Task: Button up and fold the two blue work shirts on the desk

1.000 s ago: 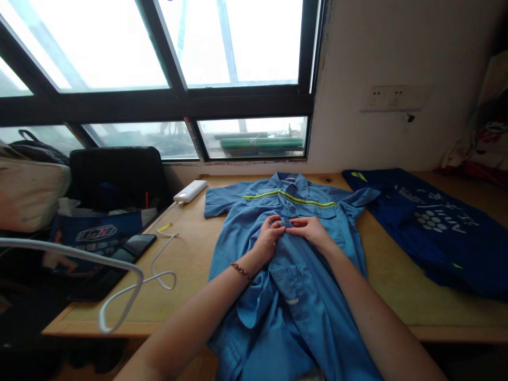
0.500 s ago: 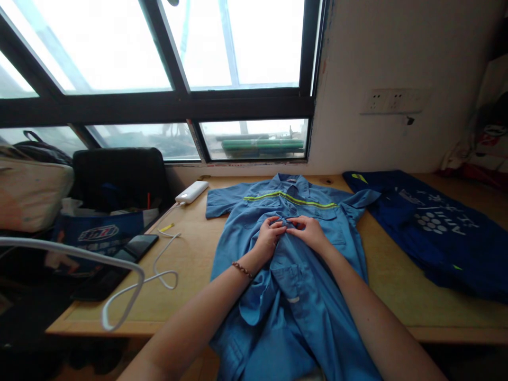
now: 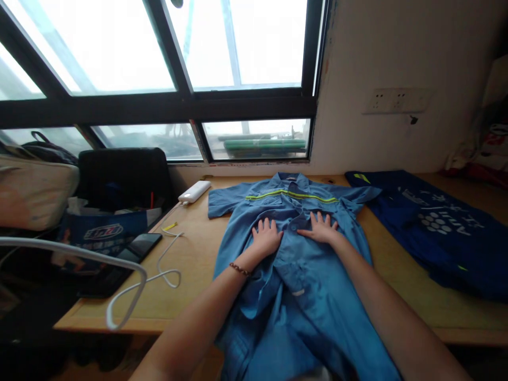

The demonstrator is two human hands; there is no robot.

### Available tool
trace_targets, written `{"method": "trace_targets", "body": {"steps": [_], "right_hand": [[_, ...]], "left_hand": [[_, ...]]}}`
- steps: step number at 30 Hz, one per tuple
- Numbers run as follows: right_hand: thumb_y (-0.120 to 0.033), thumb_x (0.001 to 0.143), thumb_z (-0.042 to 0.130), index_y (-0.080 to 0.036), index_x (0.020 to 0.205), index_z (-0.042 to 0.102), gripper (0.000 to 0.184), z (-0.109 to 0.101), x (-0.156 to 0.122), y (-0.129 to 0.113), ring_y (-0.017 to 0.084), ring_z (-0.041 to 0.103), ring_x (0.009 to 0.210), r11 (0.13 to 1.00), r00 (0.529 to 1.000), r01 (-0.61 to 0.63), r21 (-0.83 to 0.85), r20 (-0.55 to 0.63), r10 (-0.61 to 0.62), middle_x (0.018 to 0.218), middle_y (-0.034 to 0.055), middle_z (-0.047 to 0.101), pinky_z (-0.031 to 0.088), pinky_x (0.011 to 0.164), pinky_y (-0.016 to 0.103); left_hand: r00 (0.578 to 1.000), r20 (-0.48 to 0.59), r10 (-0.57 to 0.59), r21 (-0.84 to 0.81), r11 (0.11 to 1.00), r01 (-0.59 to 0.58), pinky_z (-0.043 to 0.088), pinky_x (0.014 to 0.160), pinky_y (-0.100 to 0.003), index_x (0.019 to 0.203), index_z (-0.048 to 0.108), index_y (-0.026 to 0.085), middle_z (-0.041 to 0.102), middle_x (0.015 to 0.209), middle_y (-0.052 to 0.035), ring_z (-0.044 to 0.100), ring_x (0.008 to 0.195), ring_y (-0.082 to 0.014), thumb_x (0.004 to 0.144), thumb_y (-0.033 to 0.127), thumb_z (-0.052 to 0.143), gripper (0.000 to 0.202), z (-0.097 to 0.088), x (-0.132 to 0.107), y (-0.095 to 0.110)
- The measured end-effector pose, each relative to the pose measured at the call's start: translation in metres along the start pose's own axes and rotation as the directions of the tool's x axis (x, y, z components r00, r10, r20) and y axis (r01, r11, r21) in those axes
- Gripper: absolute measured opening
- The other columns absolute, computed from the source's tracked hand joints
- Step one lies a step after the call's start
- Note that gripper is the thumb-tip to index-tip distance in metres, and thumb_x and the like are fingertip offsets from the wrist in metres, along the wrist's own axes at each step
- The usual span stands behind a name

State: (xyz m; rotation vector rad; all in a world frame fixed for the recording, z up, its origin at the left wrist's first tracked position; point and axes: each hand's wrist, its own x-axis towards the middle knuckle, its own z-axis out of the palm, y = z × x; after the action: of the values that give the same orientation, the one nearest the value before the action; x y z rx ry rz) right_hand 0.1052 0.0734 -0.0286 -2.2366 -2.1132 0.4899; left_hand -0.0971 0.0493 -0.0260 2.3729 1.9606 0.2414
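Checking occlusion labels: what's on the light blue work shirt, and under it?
On top: left hand and right hand, both flat, fingers spread. Under: the wooden table; anything beneath the shirt is hidden.

The light blue work shirt in front of me lies front-up on the bench, collar at the far side. Its short sleeves are spread, a yellow-green stripe crosses the chest, and the rumpled hem hangs over the near edge.

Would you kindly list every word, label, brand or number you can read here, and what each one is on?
Blue bag: white and red logo, too blurred to read.
Dark blue garment: white print, seen upside down, not legible.
Light blue shirt: small tag at the collar, too small to read.
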Motion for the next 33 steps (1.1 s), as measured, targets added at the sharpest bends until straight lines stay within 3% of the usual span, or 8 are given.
{"method": "trace_targets", "body": {"steps": [8, 13, 17, 20, 22, 26, 30, 33], "right_hand": [[-0.066, 0.077, 0.020, -0.024, 0.136, 0.018, 0.072, -0.019, 0.036, 0.045, 0.029, 0.020, 0.124, 0.912, 0.909, 0.324, -0.253, -0.185, -0.374, 0.140, 0.0040, 0.023, 0.016, 0.098, 0.047], [-0.041, 0.084, 0.034, -0.009, 0.125, 0.038, 0.052, -0.035, 0.024, 0.017, 0.032, 0.034, 0.113, 0.863, 0.846, 0.242, -0.443, -0.340, -0.411, 0.123, 0.0181, 0.044, 0.021, 0.093, 0.048], [-0.019, 0.085, 0.031, -0.008, 0.119, 0.043, 0.038, -0.043, -0.020, -0.013, 0.028, 0.041, 0.106, 0.900, 0.807, 0.255, -0.353, -0.435, -0.399, 0.115, 0.0182, 0.049, 0.031, 0.084, 0.039], [-0.031, 0.086, 0.033, -0.012, 0.108, 0.051, 0.034, -0.035, -0.070, -0.016, 0.024, 0.049, 0.094, 0.972, 0.860, 0.219, -0.084, -0.454, -0.233, 0.101, 0.0150, 0.055, 0.036, 0.078, 0.033], [-0.042, 0.081, 0.042, -0.012, 0.108, 0.050, 0.040, -0.026, -0.104, -0.007, 0.022, 0.054, 0.084, 0.969, 0.930, 0.220, 0.112, -0.324, -0.173, 0.091, 0.0113, 0.058, 0.040, 0.071, 0.029], [-0.034, 0.064, 0.063, -0.011, 0.116, 0.044, 0.060, -0.009, -0.152, 0.018, 0.021, 0.056, 0.081, 0.937, 0.973, 0.217, 0.272, -0.132, -0.187, 0.089, 0.0084, 0.058, 0.042, 0.070, 0.026], [-0.029, 0.061, 0.064, -0.010, 0.122, 0.041, 0.068, -0.004, -0.164, 0.028, 0.026, 0.052, 0.097, 0.965, 0.974, 0.139, 0.221, -0.205, -0.093, 0.105, 0.0149, 0.054, 0.039, 0.081, 0.032], [-0.022, 0.061, 0.062, -0.011, 0.122, 0.042, 0.066, -0.012, -0.165, 0.029, 0.024, 0.054, 0.095, 0.916, 0.974, 0.207, 0.343, -0.155, -0.162, 0.103, 0.0120, 0.057, 0.040, 0.082, 0.032]], "left_hand": [[0.959, -0.006, 0.284, 0.046, 0.958, -0.283, 0.017, 0.102, -0.039, 0.133, 0.026, 0.016, 0.022, 0.140, -0.0112, 0.016, 0.128, -0.0258, 0.081, 0.059, 0.015, 0.069, 0.007, 0.036, -0.023], [0.951, 0.008, 0.308, 0.023, 0.951, -0.308, 0.018, 0.102, -0.038, 0.131, 0.029, 0.017, 0.025, 0.139, -0.0098, 0.020, 0.128, -0.0237, 0.082, 0.054, 0.024, 0.062, 0.000, 0.056, -0.017], [0.946, -0.100, 0.307, -0.020, 0.950, -0.311, 0.021, 0.100, -0.037, 0.122, 0.042, 0.014, 0.036, 0.132, -0.0125, 0.029, 0.123, -0.0219, 0.083, 0.042, 0.036, 0.048, -0.013, 0.049, -0.009], [0.912, -0.197, 0.360, -0.092, 0.919, -0.383, 0.024, 0.099, -0.035, 0.109, 0.053, 0.014, 0.044, 0.125, -0.0125, 0.036, 0.117, -0.0205, 0.080, 0.029, 0.046, 0.033, -0.031, 0.025, -0.001], [0.907, -0.202, 0.370, -0.177, 0.897, -0.405, 0.031, 0.094, -0.033, 0.100, 0.057, 0.016, 0.052, 0.115, -0.0112, 0.044, 0.109, -0.0199, 0.079, 0.027, 0.047, 0.026, -0.047, 0.000, 0.005], [0.943, -0.027, 0.331, -0.269, 0.906, -0.326, 0.040, 0.076, -0.029, 0.084, 0.061, 0.019, 0.061, 0.083, -0.0075, 0.056, 0.081, -0.0196, 0.080, 0.045, 0.042, 0.033, -0.075, -0.066, 0.014], [0.951, 0.086, 0.297, -0.208, 0.939, -0.275, 0.041, 0.074, -0.030, 0.114, 0.047, 0.018, 0.061, 0.094, -0.0089, 0.056, 0.085, -0.0226, 0.069, 0.045, 0.056, 0.054, -0.081, -0.128, 0.015], [0.945, 0.110, 0.308, -0.222, 0.934, -0.279, 0.039, 0.083, -0.033, 0.130, 0.028, 0.016, 0.057, 0.108, -0.0108, 0.052, 0.097, -0.0223, 0.069, 0.031, 0.059, 0.070, -0.074, -0.157, 0.009]]}}
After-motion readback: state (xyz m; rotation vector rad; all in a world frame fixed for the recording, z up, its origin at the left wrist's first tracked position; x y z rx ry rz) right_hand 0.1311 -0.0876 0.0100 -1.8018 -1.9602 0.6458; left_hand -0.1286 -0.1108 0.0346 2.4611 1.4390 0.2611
